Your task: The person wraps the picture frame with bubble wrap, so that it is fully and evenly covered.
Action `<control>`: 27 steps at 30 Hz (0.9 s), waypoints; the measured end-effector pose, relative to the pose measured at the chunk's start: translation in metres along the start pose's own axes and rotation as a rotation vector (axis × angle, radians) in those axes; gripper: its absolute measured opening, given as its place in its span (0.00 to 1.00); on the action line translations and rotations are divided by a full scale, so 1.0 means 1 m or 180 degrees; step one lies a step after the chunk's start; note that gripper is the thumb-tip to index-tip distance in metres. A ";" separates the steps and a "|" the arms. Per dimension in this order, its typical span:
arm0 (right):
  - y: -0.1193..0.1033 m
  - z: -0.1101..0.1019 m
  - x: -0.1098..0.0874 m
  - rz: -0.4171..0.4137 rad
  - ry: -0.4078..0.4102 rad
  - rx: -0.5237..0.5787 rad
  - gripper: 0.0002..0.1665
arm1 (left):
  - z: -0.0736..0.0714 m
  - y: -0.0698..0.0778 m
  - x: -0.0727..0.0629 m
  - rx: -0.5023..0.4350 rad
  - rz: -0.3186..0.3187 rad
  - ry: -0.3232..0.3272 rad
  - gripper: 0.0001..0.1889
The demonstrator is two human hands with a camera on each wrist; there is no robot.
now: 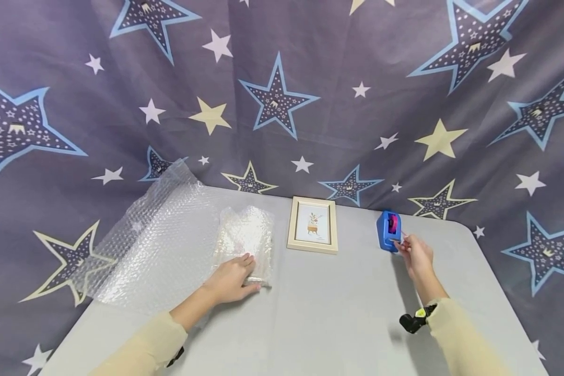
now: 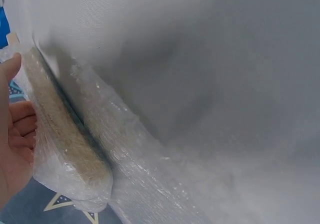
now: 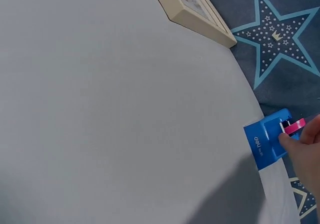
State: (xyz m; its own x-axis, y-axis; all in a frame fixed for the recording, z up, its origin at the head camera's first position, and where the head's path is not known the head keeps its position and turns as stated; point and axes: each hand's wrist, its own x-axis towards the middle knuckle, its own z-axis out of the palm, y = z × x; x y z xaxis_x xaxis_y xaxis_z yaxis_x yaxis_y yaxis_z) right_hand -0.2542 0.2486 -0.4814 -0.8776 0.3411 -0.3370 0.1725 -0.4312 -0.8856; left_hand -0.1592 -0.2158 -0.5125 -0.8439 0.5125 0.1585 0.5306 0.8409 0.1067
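Observation:
My left hand (image 1: 232,279) rests on the near part of a bubble-wrapped package (image 1: 246,230), fingers extended across its top and thumb by its near edge. Through the clear wrap in the left wrist view, a tan, frame-like edge (image 2: 70,119) shows. My right hand (image 1: 415,257) is at the front of a blue tape dispenser (image 1: 384,230) with a pink roll core (image 3: 296,125). Thumb and fingertips pinch the tape end there; the strip itself is barely visible.
A loose sheet of bubble wrap (image 1: 155,256) spreads over the table's left side and past its edge. Between package and dispenser lies a cream picture frame (image 1: 313,251) with a plant picture. Star-patterned cloth (image 1: 338,141) hangs behind the grey table (image 1: 338,313).

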 end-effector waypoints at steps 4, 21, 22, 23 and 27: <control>0.003 -0.001 -0.002 -0.0046 -0.0042 0.0044 0.18 | 0.001 0.001 0.001 -0.0027 0.0003 0.0000 0.35; -0.005 -0.011 -0.013 0.1743 -0.0858 -0.0199 0.24 | -0.001 0.001 0.000 -0.0024 -0.0007 0.0033 0.34; -0.004 -0.012 -0.013 0.1808 -0.0859 -0.0194 0.25 | -0.001 0.001 0.000 -0.0020 -0.0006 0.0037 0.34; -0.004 -0.013 -0.012 0.1862 -0.0867 -0.0194 0.25 | 0.000 0.001 0.000 -0.0010 -0.0001 0.0043 0.34; -0.004 -0.015 -0.011 0.1962 -0.0871 -0.0198 0.28 | 0.000 0.001 0.000 0.0001 0.0001 0.0046 0.35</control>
State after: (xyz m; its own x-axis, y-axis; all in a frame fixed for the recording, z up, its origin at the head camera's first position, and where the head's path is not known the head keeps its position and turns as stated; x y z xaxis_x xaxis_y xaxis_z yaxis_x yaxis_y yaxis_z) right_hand -0.2386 0.2590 -0.4789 -0.6907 -0.1791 -0.7006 0.6960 -0.4274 -0.5769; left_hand -0.1584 -0.2149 -0.5120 -0.8425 0.5103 0.1727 0.5310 0.8407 0.1062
